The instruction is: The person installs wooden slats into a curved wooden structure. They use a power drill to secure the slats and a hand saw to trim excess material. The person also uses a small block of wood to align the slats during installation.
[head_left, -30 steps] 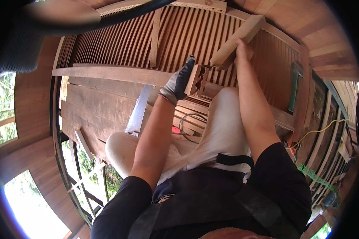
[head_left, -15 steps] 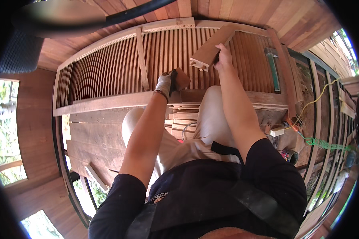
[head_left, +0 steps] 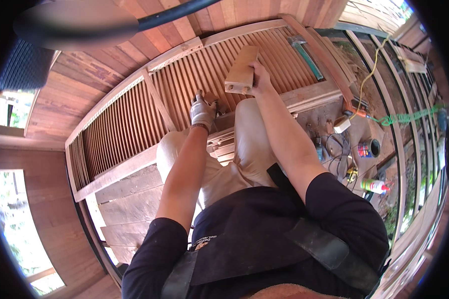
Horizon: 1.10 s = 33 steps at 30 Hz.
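One head-worn fisheye looks down — torso (head_left: 254, 224) close, slatted panel (head_left: 184, 79) beyond.

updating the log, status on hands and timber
Gloved left hand on wooden block. Right hand gripping pegged timber block over louvred panel. Green-handled tool on panel.

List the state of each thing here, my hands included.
Left hand, gloved, at small block, grip unclear
Right hand, bare, closed on big block
Big block, held, pegs showing
Panel, slats fitted
Green tool, lying on panel
Green cord, coiled
Yellow cord, uncoiled
Can, apparently open
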Available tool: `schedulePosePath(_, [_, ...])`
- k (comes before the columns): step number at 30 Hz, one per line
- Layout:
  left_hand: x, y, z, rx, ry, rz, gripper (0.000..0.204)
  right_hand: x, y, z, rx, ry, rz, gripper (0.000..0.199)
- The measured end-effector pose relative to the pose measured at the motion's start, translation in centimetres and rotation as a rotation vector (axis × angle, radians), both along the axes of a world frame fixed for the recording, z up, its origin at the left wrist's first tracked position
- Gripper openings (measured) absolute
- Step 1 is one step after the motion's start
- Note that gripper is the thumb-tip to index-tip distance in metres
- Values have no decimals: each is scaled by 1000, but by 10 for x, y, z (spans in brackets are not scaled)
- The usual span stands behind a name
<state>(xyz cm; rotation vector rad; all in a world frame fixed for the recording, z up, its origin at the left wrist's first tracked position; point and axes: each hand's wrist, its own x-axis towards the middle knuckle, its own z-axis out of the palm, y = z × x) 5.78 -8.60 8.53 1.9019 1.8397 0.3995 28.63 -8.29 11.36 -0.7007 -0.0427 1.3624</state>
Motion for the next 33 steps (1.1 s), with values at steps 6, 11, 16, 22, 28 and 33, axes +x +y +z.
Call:
schedulePosePath(6, [39,-30,75,470,-542,-633,84,2,-20,-6,-341,-179,33,59])
schedulePosePath(11, [26,-18,73,63,-1137,-556,57,-46,-75,71,-259,-312,15,51])
schedulePosePath(16, [39,-1,108,172,-1284,-529,49,-2,-163,45,-188,-855,7,36])
schedulePosePath(22, [42,-25,213,379,-1303,-618,47,44,-335,-78,-832,-1272,39,38])
schedulePosePath(28, [14,-33,215,242,-1112,-470,53,28,-425,-156,-1040,-1307,71,28])
schedulePosePath(33, [20,-48,181,109,-1039,-388,54,32,-440,-171,-1084,-1189,36,25])
